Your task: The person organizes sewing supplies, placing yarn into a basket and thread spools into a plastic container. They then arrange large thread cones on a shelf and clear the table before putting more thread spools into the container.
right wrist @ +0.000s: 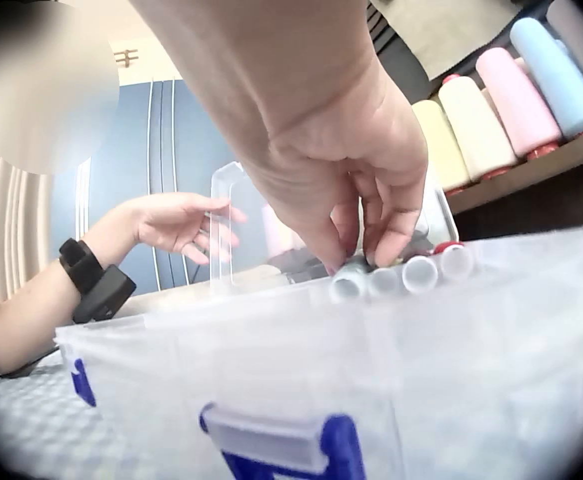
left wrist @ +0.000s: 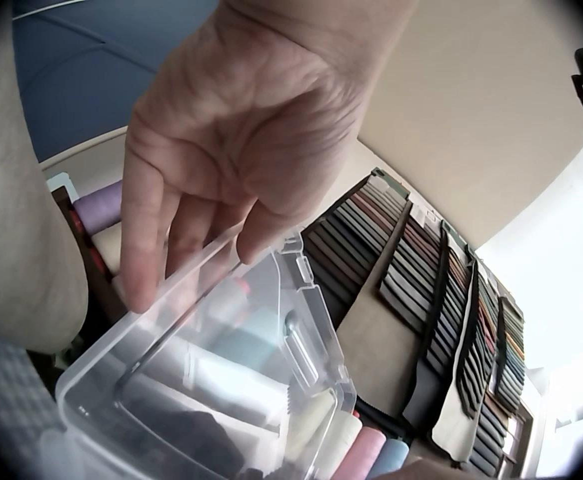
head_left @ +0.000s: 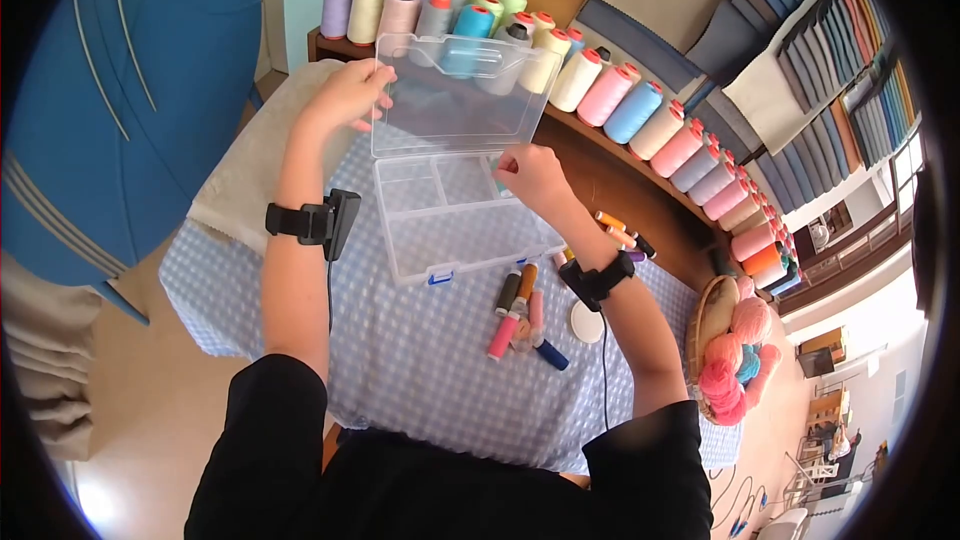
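Partly, the box (right wrist: 502, 350) is filled, a spool (right wrist: 349, 284) pinched by right fingers (right wrist: 400, 232), other spools (head_left: 503, 337) left out, the lid (head_left: 450, 120) touched by relaxed left fingers (left wrist: 143, 262).

We record a clear, smooth, glossy plastic box (head_left: 455, 240) and lid (head_left: 450, 115), shiny blue plastic latches (right wrist: 282, 440), matt wound thread on the spools (head_left: 503, 336), and soft checked cloth (head_left: 400, 370) over the tabletop.
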### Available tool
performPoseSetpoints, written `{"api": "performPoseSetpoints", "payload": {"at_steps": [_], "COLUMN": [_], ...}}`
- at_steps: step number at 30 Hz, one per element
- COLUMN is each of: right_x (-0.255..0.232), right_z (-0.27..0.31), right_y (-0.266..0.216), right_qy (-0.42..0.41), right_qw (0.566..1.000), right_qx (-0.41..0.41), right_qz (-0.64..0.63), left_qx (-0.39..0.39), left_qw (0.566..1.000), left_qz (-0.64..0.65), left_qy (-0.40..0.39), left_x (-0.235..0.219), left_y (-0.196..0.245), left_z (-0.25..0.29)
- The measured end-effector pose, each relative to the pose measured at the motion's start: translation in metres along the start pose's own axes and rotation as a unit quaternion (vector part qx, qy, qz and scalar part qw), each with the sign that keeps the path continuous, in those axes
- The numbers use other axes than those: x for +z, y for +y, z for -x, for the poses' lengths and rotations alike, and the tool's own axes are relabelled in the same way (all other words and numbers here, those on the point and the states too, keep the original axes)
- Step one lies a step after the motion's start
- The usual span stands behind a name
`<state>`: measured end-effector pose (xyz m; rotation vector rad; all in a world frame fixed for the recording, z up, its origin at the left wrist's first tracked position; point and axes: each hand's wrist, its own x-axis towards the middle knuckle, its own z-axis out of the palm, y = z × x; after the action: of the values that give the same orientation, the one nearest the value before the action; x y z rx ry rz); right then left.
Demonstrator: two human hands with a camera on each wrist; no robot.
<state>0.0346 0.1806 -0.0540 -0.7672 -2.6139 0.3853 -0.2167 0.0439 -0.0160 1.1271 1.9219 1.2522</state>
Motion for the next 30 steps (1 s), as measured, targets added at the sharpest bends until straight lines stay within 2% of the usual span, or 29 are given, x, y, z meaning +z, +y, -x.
{"api": "performPoseSetpoints", "payload": {"at_steps": [2, 4, 5, 7, 8, 10, 11, 12, 14, 15, 17, 21, 23, 27, 30], "right_x": [-0.002, -0.014, -0.026, -0.046, -0.041, -0.034, -0.027, -0.017, 0.0, 0.001, 0.003, -0.002, -0.013, -0.012, -0.012], "right_z": [0.006, 0.027, 0.044, 0.085, 0.105, 0.134, 0.141, 0.145, 0.152, 0.152, 0.15, 0.15, 0.145, 0.147, 0.149], "right_y": [-0.006, -0.017, -0.034, -0.066, -0.067, -0.072, -0.071, -0.065, -0.051, -0.051, -0.052, -0.046, -0.049, -0.045, -0.046], "right_qy": [-0.024, 0.071, 0.062, -0.079, -0.089, -0.106, -0.147, -0.147, -0.045, -0.042, -0.08, -0.056, -0.145, -0.147, -0.162], "right_qw": [1.0, 0.991, 0.992, 0.992, 0.991, 0.975, 0.974, 0.974, 0.974, 0.974, 0.978, 0.988, 0.978, 0.978, 0.972], "right_qx": [-0.003, -0.109, -0.102, -0.044, -0.035, -0.074, 0.002, 0.006, -0.024, -0.023, 0.05, 0.042, 0.143, 0.133, 0.166], "right_qz": [0.011, 0.043, 0.039, 0.093, 0.089, 0.179, 0.175, 0.173, 0.221, 0.222, 0.183, 0.141, 0.053, 0.064, 0.036], "left_qx": [0.011, 0.014, 0.02, 0.031, 0.034, 0.029, 0.033, 0.033, 0.024, 0.027, 0.014, 0.019, 0.027, 0.028, 0.023], "left_qw": [1.0, 1.0, 1.0, 0.999, 0.999, 0.999, 0.999, 0.999, 0.999, 0.999, 1.0, 0.999, 1.0, 0.999, 0.999], "left_qz": [0.001, 0.01, 0.02, -0.002, -0.023, -0.025, -0.029, -0.031, -0.027, -0.028, -0.026, -0.026, -0.013, -0.011, -0.023], "left_qy": [0.002, 0.006, 0.011, 0.008, 0.001, -0.002, 0.005, 0.002, 0.012, 0.011, 0.004, 0.007, 0.01, 0.01, 0.004], "left_x": [0.0, 0.0, 0.001, 0.0, -0.001, -0.001, -0.001, 0.0, 0.001, 0.001, 0.0, 0.0, 0.0, 0.0, 0.0], "left_y": [-0.002, -0.002, -0.002, -0.004, -0.004, -0.005, -0.006, -0.006, -0.003, -0.001, -0.001, -0.002, -0.003, -0.002, 0.0], "left_z": [-0.002, -0.002, -0.001, -0.003, -0.003, -0.005, -0.005, -0.004, -0.002, -0.002, -0.001, -0.002, -0.002, 0.001, 0.002]}}
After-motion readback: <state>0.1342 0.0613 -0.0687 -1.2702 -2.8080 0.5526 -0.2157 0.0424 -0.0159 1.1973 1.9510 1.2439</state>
